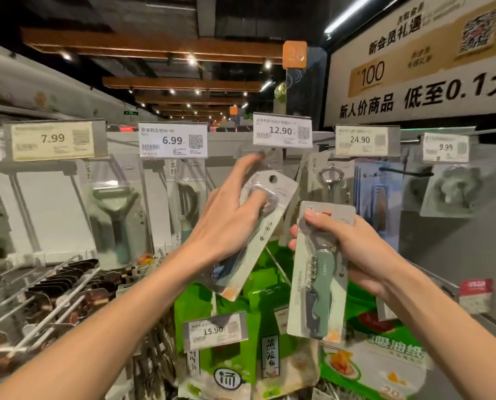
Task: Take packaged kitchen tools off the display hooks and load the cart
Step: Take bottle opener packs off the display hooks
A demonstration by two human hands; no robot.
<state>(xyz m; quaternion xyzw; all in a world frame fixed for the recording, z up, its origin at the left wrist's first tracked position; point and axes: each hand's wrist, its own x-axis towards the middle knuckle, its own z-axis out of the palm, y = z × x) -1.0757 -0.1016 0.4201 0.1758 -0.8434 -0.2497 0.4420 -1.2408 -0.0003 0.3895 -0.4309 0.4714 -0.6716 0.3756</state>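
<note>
Green pack [320, 264] is near on the right, with the right hand [356, 249] curled tight round it; just left, the left hand [226, 220] pinches the white pack [267, 226]. Both are off the hooks [405, 172], so I think they go down into the cart next, which I cannot see.

Both bare forearms reach up and forward. Left hand [229, 217]: thumb pinching a tilted pack [262, 238], index finger extended upward. Right hand [356, 249]: fingers [293, 232] curled round an upright pack [319, 269], thumb across its front.
</note>
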